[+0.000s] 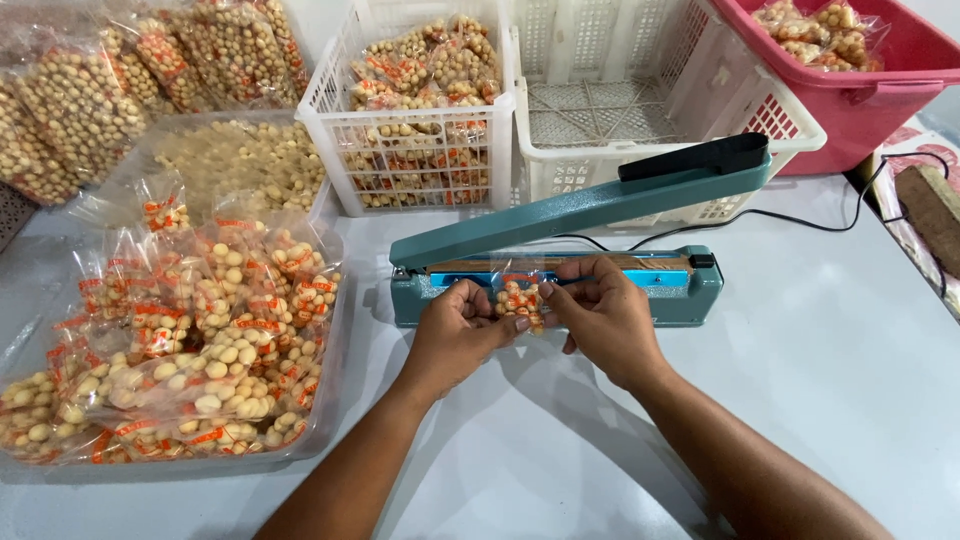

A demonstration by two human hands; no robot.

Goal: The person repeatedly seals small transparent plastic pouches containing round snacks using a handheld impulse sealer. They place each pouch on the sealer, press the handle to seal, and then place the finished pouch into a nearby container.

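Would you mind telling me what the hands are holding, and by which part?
Both hands, left hand and right hand, hold one small clear bag of snack balls by its upper edge, each pinching one side.

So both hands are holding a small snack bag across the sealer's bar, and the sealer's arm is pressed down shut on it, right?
Not quite. The head view shows the sealer's arm raised, hinged up at its left end, not pressed down. The rest holds: the left hand and right hand hold the small snack bag across the bar of the teal sealer.
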